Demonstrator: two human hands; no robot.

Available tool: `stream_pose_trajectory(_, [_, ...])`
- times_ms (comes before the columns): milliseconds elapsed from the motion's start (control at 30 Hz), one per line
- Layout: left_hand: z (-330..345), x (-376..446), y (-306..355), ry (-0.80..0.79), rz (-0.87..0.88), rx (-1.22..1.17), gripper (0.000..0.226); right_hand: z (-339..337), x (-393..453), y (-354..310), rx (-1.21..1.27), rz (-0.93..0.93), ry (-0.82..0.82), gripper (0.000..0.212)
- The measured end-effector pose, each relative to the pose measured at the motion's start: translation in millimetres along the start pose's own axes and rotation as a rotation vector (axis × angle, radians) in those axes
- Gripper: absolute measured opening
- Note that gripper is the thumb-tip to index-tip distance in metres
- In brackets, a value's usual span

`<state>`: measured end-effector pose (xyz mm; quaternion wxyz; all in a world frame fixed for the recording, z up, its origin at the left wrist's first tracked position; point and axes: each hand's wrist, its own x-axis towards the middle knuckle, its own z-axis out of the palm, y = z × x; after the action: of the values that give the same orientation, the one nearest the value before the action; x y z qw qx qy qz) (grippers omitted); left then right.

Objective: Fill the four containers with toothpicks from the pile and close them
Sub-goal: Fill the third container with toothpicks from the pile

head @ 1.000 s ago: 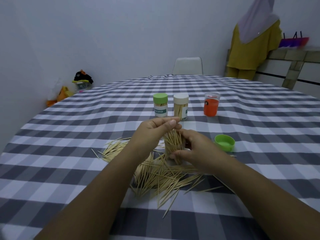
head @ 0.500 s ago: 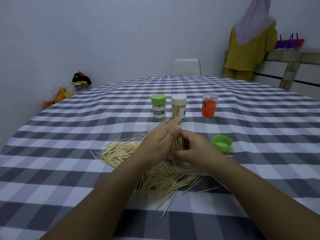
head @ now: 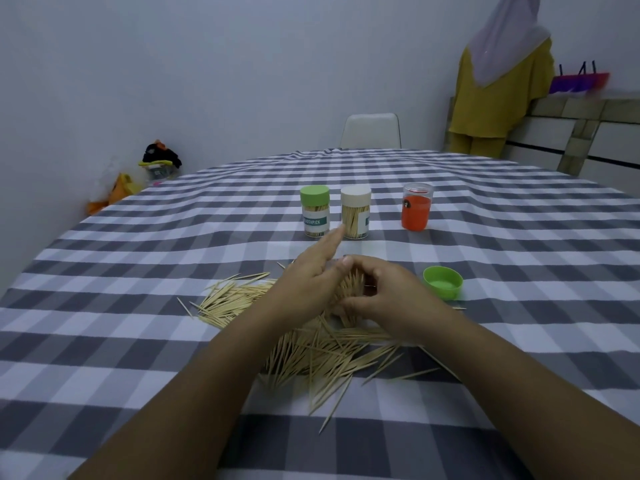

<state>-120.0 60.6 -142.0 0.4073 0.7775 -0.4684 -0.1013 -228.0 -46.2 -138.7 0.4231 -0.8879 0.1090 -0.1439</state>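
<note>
A pile of toothpicks [head: 311, 351] lies spread on the checked tablecloth in front of me. My right hand [head: 388, 299] grips an upright container stuffed with toothpicks [head: 351, 289], mostly hidden by both hands. My left hand [head: 308, 282], fingers straight, presses against the toothpick tips from the left. A loose green lid [head: 443, 282] lies upside down just right of my right hand. Behind stand a green-lidded jar [head: 315, 211] and a cream-lidded jar [head: 355, 213], both full and closed, and an orange container [head: 416, 211].
The round table [head: 519, 237] has a grey-and-white checked cloth. A white chair [head: 371, 130] stands at its far side. A person in yellow clothing [head: 498, 91] stands at the back right by a tiled counter. Bags lie on the floor at far left [head: 145, 174].
Both hands lowered the stuffed container towards the table. My left hand slid from on top of the toothpicks to their left side, its fingers straightening.
</note>
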Motion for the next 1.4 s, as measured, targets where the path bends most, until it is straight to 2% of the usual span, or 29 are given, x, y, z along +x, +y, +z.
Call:
stream_pose_trajectory(67, [-12, -2, 0, -0.033, -0.087, -0.087, 0.054, 0, 1, 1, -0.012, 0.023, -0.003, 0.065])
stream_pose_trajectory(133, [-26, -4, -2, -0.013, -0.151, -0.074, 0.053, 0, 1, 1, -0.028, 0.039, -0.002, 0.074])
stream_pose_trajectory(200, [-38, -5, -7, 0.024, -0.206, -0.004, 0.044, 0, 0, 0, -0.042, 0.045, 0.001, 0.075])
stream_pose_trajectory(267, [-48, -6, -15, 0.025, -0.247, 0.167, 0.037, 0, 0, -1, -0.063, 0.052, 0.005, 0.075])
stream_pose_trajectory(367, [-57, -9, -25, -0.038, -0.368, 0.355, 0.063, 0, 0, -2, -0.083, 0.063, 0.004, 0.075])
stream_pose_trajectory(500, [-56, -9, -31, -0.12, -0.439, 0.453, 0.061, 1, -1, -3, -0.081, 0.071, 0.0, 0.075])
stream_pose_trajectory(733, [-61, -8, -38, -0.237, -0.412, 0.459, 0.066, 1, -1, -4, -0.084, 0.071, -0.001, 0.075])
stream_pose_trajectory(933, [-53, -4, -36, -0.138, -0.313, 0.654, 0.029, 1, -1, -3, -0.102, 0.063, 0.001, 0.075])
stream_pose_trajectory(1067, [-44, 4, -35, -0.149, -0.278, 0.856, 0.032, 1, -1, -4, -0.127, 0.052, 0.002, 0.075])
stream_pose_trajectory(1233, [-38, 14, -31, -0.175, -0.297, 0.999, 0.039, 1, -1, -5, -0.164, 0.047, -0.001, 0.076])
stream_pose_trajectory(1300, [-35, 13, -29, -0.103, -0.275, 0.976, 0.04, 1, -2, -5, -0.175, 0.045, -0.002, 0.076])
stream_pose_trajectory(1400, [-31, 9, -26, 0.045, -0.249, 0.749, 0.037, 1, -2, -5, -0.182, 0.043, 0.001, 0.076])
